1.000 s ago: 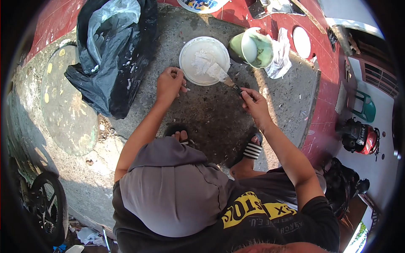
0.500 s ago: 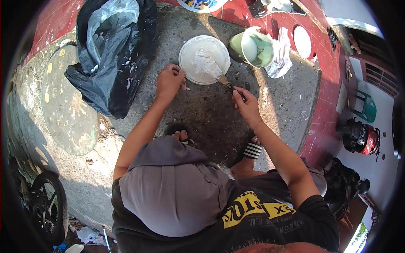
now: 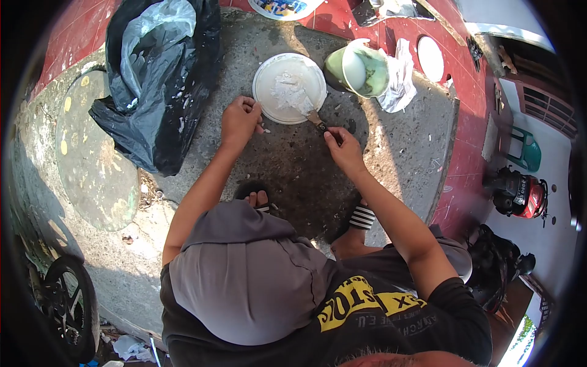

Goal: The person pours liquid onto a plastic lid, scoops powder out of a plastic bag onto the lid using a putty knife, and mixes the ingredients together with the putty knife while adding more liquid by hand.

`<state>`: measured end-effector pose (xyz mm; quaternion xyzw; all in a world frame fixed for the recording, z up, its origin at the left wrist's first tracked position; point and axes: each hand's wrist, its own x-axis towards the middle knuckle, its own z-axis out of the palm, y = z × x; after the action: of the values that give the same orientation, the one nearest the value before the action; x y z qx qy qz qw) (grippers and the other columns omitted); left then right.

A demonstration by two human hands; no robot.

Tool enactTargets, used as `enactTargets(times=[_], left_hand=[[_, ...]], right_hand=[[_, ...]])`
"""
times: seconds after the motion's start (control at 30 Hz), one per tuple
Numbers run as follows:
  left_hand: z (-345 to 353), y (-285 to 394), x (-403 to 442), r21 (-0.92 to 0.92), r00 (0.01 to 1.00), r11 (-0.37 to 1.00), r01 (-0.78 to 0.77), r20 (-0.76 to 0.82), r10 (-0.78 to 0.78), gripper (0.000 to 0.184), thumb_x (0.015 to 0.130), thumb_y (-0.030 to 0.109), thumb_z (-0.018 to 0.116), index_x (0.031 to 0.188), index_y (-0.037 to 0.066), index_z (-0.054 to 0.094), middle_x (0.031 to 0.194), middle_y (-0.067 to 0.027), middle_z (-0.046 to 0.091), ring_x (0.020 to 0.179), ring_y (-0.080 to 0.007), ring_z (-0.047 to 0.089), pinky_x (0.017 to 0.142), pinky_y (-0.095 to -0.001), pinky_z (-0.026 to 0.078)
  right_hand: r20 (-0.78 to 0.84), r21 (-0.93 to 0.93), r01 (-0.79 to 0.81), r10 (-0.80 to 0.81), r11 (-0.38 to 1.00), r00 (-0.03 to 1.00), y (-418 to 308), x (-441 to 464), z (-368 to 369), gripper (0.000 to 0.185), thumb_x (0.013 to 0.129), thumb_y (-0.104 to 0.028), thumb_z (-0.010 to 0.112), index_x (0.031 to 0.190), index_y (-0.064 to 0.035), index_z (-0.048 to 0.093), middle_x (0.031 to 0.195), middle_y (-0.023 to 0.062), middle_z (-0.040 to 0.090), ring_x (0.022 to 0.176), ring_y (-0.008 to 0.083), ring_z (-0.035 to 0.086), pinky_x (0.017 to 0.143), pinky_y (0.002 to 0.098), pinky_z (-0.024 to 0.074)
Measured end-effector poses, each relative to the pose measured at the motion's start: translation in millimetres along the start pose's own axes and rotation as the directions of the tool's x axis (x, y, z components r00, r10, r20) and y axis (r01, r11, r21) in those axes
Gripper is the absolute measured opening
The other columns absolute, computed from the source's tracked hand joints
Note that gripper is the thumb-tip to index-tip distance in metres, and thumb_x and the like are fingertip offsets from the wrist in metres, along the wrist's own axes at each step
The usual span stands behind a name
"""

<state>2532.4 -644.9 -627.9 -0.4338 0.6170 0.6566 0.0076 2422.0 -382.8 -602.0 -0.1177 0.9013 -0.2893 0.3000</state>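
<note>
A round white lid (image 3: 262, 109) lies on the concrete with a heap of white paste (image 3: 288, 90) in its middle. My right hand (image 3: 343, 150) is closed around the dark handle of a putty knife (image 3: 317, 121). The blade of this knife rests in the paste at the lid's lower right. Beside the lid's lower left rim, my left hand (image 3: 240, 125) has its fingers curled. A small pale bit shows by its fingertips, but what they hold, if anything, I cannot make out.
A greenish bucket (image 3: 370, 76) stands right of the lid, with a white plastic bag (image 3: 400, 79) against it. A black plastic bag (image 3: 174, 110) lies to the left. Farther off are a white disc (image 3: 430, 59), a motorcycle wheel (image 3: 67, 303) and a green chair (image 3: 527, 148).
The whole view has shifted slightly. My right hand stays on the putty knife, its blade still in the paste, and my left hand remains curled beside the lid.
</note>
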Motion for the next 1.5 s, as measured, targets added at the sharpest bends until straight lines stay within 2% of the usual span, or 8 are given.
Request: enactTargets(times=[0.2, 0.43, 0.5, 0.67, 0.8, 1.03, 1.23, 1.5], left_hand=[[1, -2, -1, -0.021, 1.000, 1.000, 0.009, -0.012, -0.009, 0.022, 0.092, 0.017, 0.066, 0.100, -0.004, 0.062, 0.070, -0.0081, 0.067, 0.048, -0.0152, 0.063, 0.045, -0.0280, 0.047], [0, -8, 1, -0.017, 1.000, 1.000, 0.010, 0.000, -0.010, 0.023, 0.093, 0.019, 0.066, 0.102, -0.003, 0.062, 0.071, -0.0075, 0.067, 0.048, -0.0148, 0.063, 0.042, -0.0271, 0.045], [1, -9, 3, -0.010, 1.000, 1.000, 0.013, 0.005, -0.013, 0.029, 0.094, 0.024, 0.067, 0.107, 0.000, 0.061, 0.073, -0.0063, 0.067, 0.049, -0.0143, 0.065, 0.035, -0.0253, 0.038], [-1, -6, -3, -0.001, 1.000, 1.000, 0.018, -0.005, -0.018, 0.029, 0.094, 0.025, 0.066, 0.107, 0.000, 0.061, 0.072, -0.0064, 0.067, 0.049, -0.0143, 0.065, 0.035, -0.0255, 0.038], [-5, 7, -18, -0.004, 0.998, 0.998, 0.060, -0.020, -0.060, 0.029, 0.094, 0.026, 0.066, 0.105, 0.000, 0.062, 0.070, -0.0062, 0.066, 0.048, -0.0140, 0.064, 0.036, -0.0255, 0.038], [-6, 5, -21, -0.029, 0.999, 0.999, 0.033, -0.018, -0.033, 0.030, 0.095, 0.028, 0.066, 0.105, 0.000, 0.063, 0.068, -0.0064, 0.066, 0.046, -0.0137, 0.063, 0.037, -0.0257, 0.038], [-8, 9, -24, -0.050, 0.999, 0.998, 0.040, -0.016, -0.041, 0.031, 0.095, 0.028, 0.065, 0.106, -0.002, 0.063, 0.068, -0.0071, 0.066, 0.046, -0.0138, 0.062, 0.040, -0.0262, 0.041], [-6, 6, -24, -0.035, 0.999, 0.998, 0.048, 0.027, -0.047, 0.032, 0.096, 0.028, 0.063, 0.108, -0.002, 0.064, 0.070, -0.0068, 0.067, 0.049, -0.0131, 0.064, 0.040, -0.0253, 0.041]], right_hand=[[0.003, -0.094, 0.051, -0.051, 0.994, 0.999, -12, -8, -7, 0.032, 0.093, -0.026, 0.065, 0.114, -0.0023, 0.065, 0.116, 0.0200, 0.065, 0.109, 0.0341, 0.063, 0.095, 0.0395, 0.0484], [-0.263, -0.214, 0.339, -0.388, 0.916, 0.883, -93, 11, -73, 0.025, 0.094, -0.024, 0.065, 0.105, -0.0017, 0.068, 0.093, 0.0114, 0.067, 0.085, 0.0236, 0.069, 0.076, 0.0315, 0.0536], [-0.318, 0.008, 0.284, -0.267, 0.959, 0.910, -106, 49, -91, 0.027, 0.095, -0.023, 0.064, 0.108, 0.0000, 0.068, 0.094, 0.0095, 0.070, 0.083, 0.0199, 0.069, 0.076, 0.0296, 0.0541], [0.147, 0.418, -0.276, 0.235, 0.865, 0.961, -94, 155, -99, 0.026, 0.094, -0.010, 0.056, 0.107, 0.0115, 0.064, 0.101, 0.0184, 0.069, 0.088, 0.0278, 0.070, 0.082, 0.0344, 0.0573], [0.197, 0.442, -0.380, 0.326, 0.812, 0.925, -72, 190, -89, 0.023, 0.093, -0.005, 0.052, 0.109, 0.0094, 0.061, 0.106, 0.0199, 0.065, 0.094, 0.0312, 0.067, 0.085, 0.0382, 0.0564], [0.071, 0.482, -0.336, 0.346, 0.809, 0.935, -70, 202, -76, 0.023, 0.094, -0.005, 0.051, 0.115, 0.0011, 0.058, 0.100, 0.0146, 0.065, 0.082, 0.0273, 0.065, 0.077, 0.0371, 0.0556], [0.467, 0.629, -0.480, 0.197, 0.612, 0.862, -83, 186, -111, 0.012, 0.095, -0.004, 0.045, 0.100, -0.0012, 0.056, 0.082, 0.0084, 0.062, 0.068, 0.0199, 0.061, 0.061, 0.0330, 0.0500], [0.661, 0.703, -0.577, -0.084, 0.415, 0.745, -129, 100, -123, 0.013, 0.097, -0.010, 0.050, 0.092, -0.0006, 0.057, 0.083, 0.0045, 0.059, 0.075, 0.0149, 0.056, 0.066, 0.0273, 0.0463]])
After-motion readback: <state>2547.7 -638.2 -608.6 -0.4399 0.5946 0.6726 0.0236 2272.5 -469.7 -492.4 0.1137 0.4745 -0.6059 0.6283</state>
